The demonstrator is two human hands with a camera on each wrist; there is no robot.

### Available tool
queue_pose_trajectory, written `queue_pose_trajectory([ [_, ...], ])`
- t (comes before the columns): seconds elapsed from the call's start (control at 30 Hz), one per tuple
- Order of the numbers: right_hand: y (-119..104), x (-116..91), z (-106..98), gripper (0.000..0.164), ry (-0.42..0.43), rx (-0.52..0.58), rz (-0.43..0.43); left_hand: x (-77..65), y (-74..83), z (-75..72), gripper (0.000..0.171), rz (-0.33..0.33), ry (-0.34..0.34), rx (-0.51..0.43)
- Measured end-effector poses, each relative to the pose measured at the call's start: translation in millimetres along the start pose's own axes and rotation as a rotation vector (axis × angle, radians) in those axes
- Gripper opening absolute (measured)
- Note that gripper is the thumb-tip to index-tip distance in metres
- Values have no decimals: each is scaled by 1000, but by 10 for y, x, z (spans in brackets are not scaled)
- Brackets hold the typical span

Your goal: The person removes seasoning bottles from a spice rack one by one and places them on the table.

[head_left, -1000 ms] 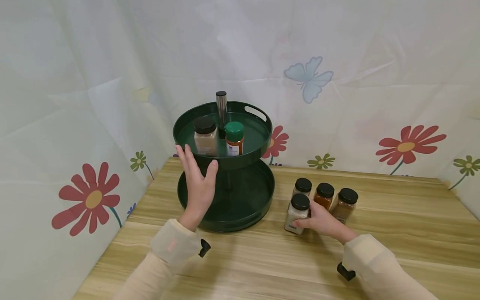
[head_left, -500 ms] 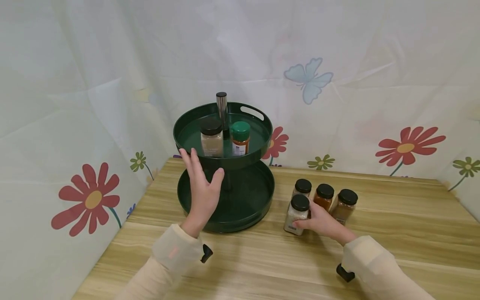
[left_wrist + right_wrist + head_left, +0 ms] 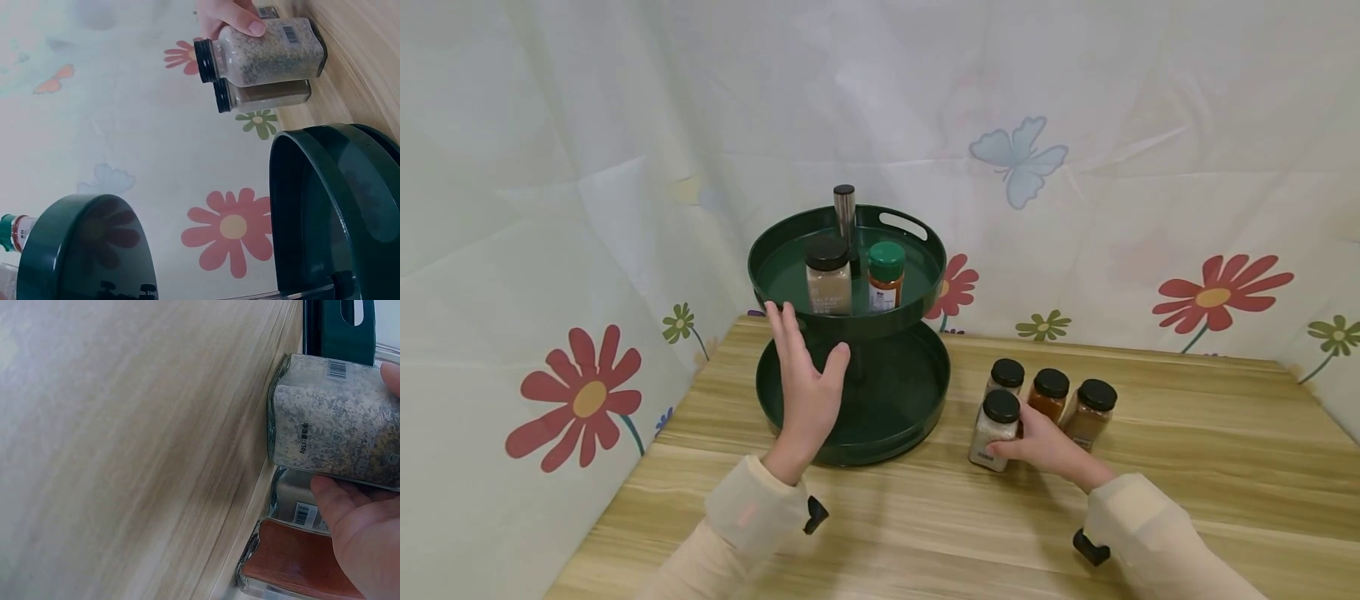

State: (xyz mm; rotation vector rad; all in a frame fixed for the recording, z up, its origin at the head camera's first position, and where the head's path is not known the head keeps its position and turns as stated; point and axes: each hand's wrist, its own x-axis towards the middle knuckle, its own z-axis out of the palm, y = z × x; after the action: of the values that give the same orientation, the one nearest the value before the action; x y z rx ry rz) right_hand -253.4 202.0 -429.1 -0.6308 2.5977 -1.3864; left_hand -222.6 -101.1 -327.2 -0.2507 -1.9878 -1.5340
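My left hand [image 3: 808,404] has its fingers straight and its fingertips at the front rim of the upper green tray [image 3: 887,323]. On that tray stand a black-capped jar of beige powder [image 3: 830,290] and a green-capped spice jar [image 3: 886,279]. With fingers and thumb, my right hand [image 3: 1051,448] grips a black-capped spice jar [image 3: 991,442]. Pale, speckled seasoning fills this clear jar [image 3: 331,415], as the right wrist view shows. It is upright, its base close over the table, while its fellow jars stand just behind. The left wrist view shows none of the left hand's fingers clearly.
Behind the gripped jar stand a black-capped jar [image 3: 1006,375], a red-brown spice jar [image 3: 1048,395] and a brown spice jar [image 3: 1086,417]. The lower green tray [image 3: 891,400] sits on the wooden table [image 3: 917,533]. A flowered cloth [image 3: 1120,208] hangs behind.
The upper tray has turned, carrying its two jars to the right and its far handle slot slightly left. My left hand has shifted slightly right and down; the right hand stays on its jar.
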Motion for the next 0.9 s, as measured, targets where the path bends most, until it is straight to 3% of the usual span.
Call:
queue_pose_trajectory([
  [0.27, 17, -2, 1, 63, 4, -2, 1, 114, -15, -107, 71, 28, 65, -22],
  [0.53, 21, -1, 3, 65, 4, -5, 11, 319, -78, -178, 70, -20, 69, -48],
  [0.9, 14, -1, -5, 65, 2, -1, 16, 572, -182, -200, 73, -91, 102, 10],
])
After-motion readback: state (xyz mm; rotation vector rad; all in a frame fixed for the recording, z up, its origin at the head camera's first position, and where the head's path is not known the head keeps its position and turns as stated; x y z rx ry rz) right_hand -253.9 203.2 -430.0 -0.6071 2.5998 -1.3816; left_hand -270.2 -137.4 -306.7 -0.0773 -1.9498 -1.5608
